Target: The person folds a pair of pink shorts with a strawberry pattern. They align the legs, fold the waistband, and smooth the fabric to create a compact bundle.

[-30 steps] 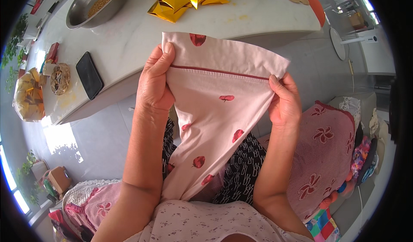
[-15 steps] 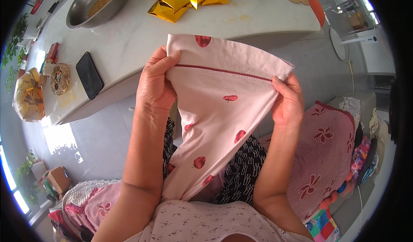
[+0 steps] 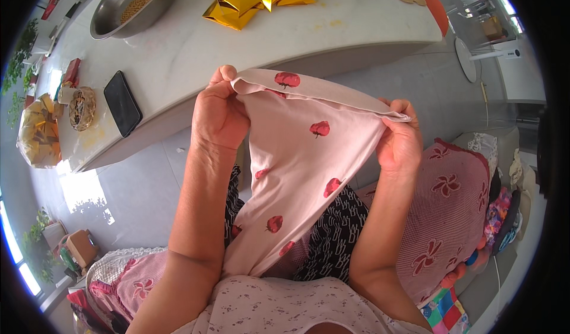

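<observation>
A pale pink printed cloth [image 3: 297, 156] with red fruit- or flower-like shapes is stretched between my hands above my lap. Its wide far end has a band folded over toward me, and the lower part narrows down to my chest. My left hand [image 3: 222, 117] pinches the far left corner between thumb and fingers. At the far right corner, my right hand [image 3: 402, 138] grips the edge, some of its fingers hidden behind the fabric. The dark red trim line is now covered by the fold.
Ahead stands a pale marble-look table [image 3: 249, 49] with a steel bowl [image 3: 107, 19] of grains, folded gold paper pieces [image 3: 237, 4] and a black phone [image 3: 123, 103]. A clear bag [image 3: 38, 132] sits at its left end. Beside me lies a pink patterned cover [image 3: 439, 215] on the seat.
The band at the cloth's far end has been folded down toward me, hiding the dark red trim. Both hands have turned slightly, keeping hold of the corners.
</observation>
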Motion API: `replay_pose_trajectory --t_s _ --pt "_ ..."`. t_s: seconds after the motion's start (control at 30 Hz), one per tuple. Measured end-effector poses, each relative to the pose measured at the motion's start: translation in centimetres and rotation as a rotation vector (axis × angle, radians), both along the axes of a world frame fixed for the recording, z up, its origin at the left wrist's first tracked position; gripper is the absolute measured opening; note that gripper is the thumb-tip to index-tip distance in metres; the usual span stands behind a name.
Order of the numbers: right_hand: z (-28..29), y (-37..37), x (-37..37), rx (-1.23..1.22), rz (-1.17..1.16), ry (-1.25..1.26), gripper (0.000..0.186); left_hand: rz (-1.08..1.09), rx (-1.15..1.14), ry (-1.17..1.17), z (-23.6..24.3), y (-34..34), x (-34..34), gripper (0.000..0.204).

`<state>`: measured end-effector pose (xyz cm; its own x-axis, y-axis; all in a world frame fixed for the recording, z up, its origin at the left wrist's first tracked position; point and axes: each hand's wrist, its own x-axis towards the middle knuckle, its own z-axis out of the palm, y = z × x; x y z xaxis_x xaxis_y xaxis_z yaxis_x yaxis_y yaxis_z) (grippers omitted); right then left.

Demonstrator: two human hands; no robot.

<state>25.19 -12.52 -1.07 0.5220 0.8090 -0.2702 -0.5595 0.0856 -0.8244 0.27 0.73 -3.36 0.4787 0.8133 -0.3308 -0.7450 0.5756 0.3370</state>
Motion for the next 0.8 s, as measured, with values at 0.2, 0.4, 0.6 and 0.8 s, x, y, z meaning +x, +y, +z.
replay_pose_trajectory --t_s 0.2,0.4,0.6,0.8 --pt "0.0 0.0 0.0 0.182 0.094 -0.098 0.016 0.064 -0.109 -0.151 -0.9 0.0 -0.2 0.014" --pt "0.0 -0.1 0.1 0.306 0.162 -0.217 0.015 -0.055 -0.062 -0.439 -2.0 0.1 -0.5 0.016" --pt "0.0 0.0 0.1 0.348 0.164 -0.277 0.015 -0.057 -0.045 -0.473 -1.8 0.0 -0.3 0.012" --pt "0.3 -0.1 0.3 0.297 0.176 -0.266 0.011 -0.038 -0.013 -0.244 -0.9 0.4 -0.6 0.011"
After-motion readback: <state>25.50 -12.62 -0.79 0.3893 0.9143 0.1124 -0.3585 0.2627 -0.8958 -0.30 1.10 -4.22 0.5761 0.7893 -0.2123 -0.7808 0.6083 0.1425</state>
